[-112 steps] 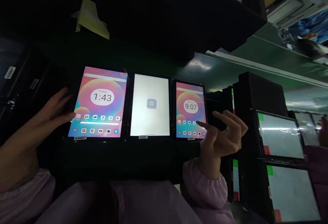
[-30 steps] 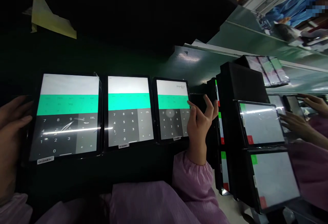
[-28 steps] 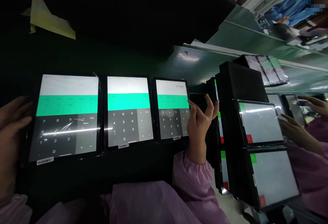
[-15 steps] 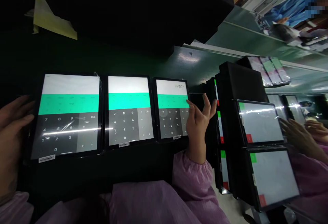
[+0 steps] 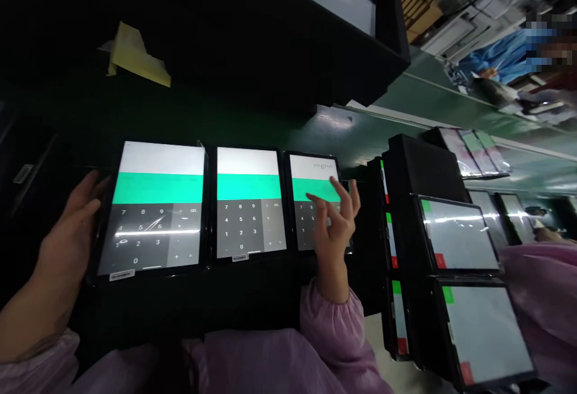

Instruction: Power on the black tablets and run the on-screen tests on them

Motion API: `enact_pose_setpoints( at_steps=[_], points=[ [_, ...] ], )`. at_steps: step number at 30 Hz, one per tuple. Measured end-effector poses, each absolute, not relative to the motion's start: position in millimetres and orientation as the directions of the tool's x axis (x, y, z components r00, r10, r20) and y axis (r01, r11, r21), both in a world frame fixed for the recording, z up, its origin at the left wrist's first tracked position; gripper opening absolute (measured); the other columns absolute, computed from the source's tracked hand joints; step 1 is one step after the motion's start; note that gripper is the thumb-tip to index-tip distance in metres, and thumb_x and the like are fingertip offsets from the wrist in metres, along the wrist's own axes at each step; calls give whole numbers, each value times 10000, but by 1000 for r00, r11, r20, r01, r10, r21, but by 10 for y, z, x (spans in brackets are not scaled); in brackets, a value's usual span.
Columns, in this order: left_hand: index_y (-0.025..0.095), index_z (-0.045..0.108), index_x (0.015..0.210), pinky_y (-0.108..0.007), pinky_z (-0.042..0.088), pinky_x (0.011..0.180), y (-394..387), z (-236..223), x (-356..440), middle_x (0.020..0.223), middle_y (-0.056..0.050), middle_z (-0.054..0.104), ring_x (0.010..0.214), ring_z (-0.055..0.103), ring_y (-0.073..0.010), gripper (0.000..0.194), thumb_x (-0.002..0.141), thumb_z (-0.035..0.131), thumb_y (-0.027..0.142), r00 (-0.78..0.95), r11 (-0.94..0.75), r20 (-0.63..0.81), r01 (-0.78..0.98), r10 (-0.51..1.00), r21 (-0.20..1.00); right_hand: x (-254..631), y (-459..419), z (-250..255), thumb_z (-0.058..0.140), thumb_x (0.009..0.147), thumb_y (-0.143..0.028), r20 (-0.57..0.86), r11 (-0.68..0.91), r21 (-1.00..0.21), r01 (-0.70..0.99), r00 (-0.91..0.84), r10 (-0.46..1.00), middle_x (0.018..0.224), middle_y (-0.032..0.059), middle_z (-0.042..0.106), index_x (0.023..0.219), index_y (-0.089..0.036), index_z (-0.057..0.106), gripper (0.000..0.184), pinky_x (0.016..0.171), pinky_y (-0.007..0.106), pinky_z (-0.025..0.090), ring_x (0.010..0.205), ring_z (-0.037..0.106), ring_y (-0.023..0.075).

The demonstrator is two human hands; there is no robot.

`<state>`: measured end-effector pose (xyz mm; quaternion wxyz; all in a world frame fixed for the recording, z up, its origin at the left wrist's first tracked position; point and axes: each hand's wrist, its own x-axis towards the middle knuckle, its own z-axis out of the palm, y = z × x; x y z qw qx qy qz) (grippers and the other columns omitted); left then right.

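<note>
1 entry line (image 5: 323,167), on the R tablet (image 5: 300,166), runs longer past "87" than a sec ago: taps prob. registering. That tablet's directly under the R hand (image 5: 334,226): grip loose, fingers part-spread, nothing held, index at the green panel (image 5: 299,187), contact unclear. L hand (image 5: 67,235) curls by the L tablet (image 5: 155,202)'s outer edge; can't tell if it's got hold. Mid tablet (image 5: 249,196) between.

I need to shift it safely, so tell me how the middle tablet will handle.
The middle tablet is probably stiff: its screen looks flat, its edges straight. That screen, filling most of the front, likely makes it fragile under knocks. Its rectangular shape should keep it from rolling.
</note>
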<state>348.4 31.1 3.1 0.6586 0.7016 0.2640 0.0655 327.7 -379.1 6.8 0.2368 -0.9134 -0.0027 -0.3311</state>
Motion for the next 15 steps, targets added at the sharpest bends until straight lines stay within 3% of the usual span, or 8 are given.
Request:
enact_pose_setpoints(
  at_steps=[5,12,15],
  points=[
    [269,541,1529,-603,226,1299,333,-9,3436,1527,-97,576,1488,432,-395,854,737,812,440,885,-24,-227,259,407,966,3248,-3331,99,465,1076,-286,510,-866,-442,232,859,-30,1608,50,474,1121,-276,807,345,1232,715,296,1611,177,384],
    [199,591,1474,-588,251,1296,350,-32,3417,1378,-119,685,1419,528,-354,668,832,736,311,879,131,-257,223,402,966,3374,-3121,66,438,1086,-280,397,-905,-354,235,914,82,1703,96,310,1267,-244,748,361,1249,740,220,1633,6,397],
    [188,703,1297,-549,366,1260,323,27,3430,1292,-100,728,1339,607,-314,493,808,750,223,885,122,-118,70,450,990,3406,-3124,63,437,1083,-282,413,-913,-342,222,908,66,1693,79,342,1234,-252,763,360,1242,760,211,1633,7,400]
  ],
)
